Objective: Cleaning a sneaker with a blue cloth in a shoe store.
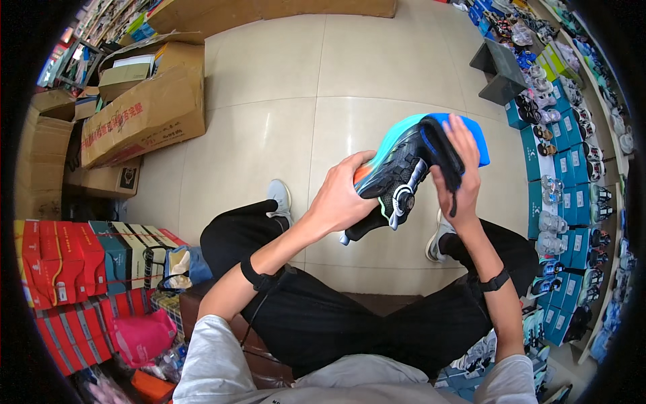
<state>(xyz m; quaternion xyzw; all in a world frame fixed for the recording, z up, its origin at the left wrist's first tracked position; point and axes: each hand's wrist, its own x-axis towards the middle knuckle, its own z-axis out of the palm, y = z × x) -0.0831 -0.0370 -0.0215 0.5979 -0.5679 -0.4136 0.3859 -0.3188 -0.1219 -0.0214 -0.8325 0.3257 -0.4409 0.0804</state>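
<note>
A black sneaker with a turquoise, orange and bright blue sole is held up in front of me, above the floor between my knees. It is tilted, and a round black and white lacing dial faces me. My left hand grips the front part, thumb over the sole's edge. At the other end, my right hand has its fingers against the blue heel and its thumb near the padded black collar. A dark tab hangs beside my right palm.
Open cardboard cartons stand at the left on the tiled floor. Red shoeboxes and a pink bag lie nearer. Teal shoeboxes with shoes on top line the right, beside a dark angled stand.
</note>
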